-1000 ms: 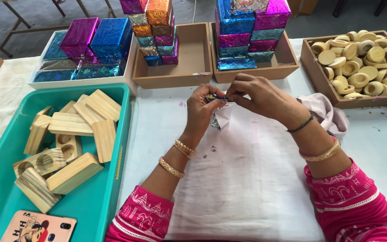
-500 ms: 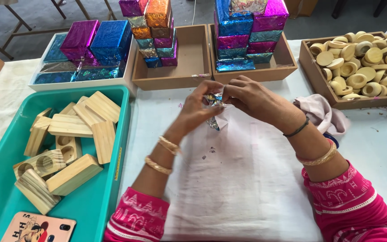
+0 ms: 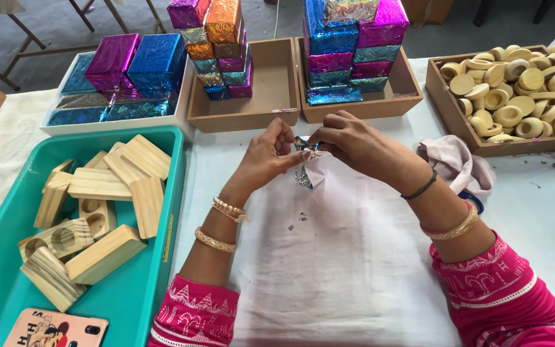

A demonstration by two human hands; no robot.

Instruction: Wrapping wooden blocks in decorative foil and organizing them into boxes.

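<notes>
Both hands are pinching a small scrap of shiny foil at the bench's twelve o'clock: left hand gripping its nine o'clock edge, right hand its three o'clock edge.

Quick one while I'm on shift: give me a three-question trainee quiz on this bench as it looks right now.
1. True or false: both hands pinch one small foil scrap above the white cloth.
2. What fills the teal bin? A) wooden blocks B) round caps C) foil boxes
3. Which hand is nearer the tray of round wooden pieces?

Key: 1 true. 2 A, wooden blocks. 3 the right hand, not the left hand.
</notes>
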